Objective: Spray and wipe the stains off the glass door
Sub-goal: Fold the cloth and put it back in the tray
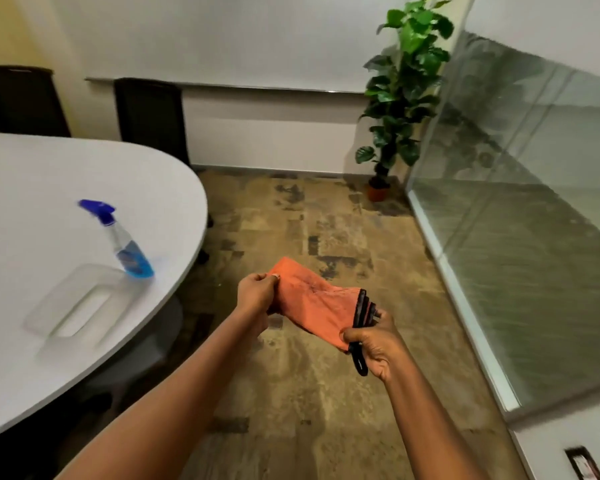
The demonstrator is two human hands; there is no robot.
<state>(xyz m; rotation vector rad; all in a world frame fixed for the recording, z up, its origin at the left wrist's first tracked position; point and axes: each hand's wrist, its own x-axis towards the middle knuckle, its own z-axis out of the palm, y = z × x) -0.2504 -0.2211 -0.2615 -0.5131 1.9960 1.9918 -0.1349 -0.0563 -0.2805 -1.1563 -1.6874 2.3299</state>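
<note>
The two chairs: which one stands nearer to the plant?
The right chair, by the table's far curved end; the other chair is at the picture's left edge, farther from the plant.

One head-worn wide view, looking forward and down.

The camera sits on my head and tilts down over my two forearms, which reach in from the bottom edge, so my hands sit close, low in the middle. The tabletop fills the left side near me, the floor runs ahead through the middle, and the glass door slants along the right. The far wall and a potted plant close the top. Straight edges bow from the wide lens.
</note>
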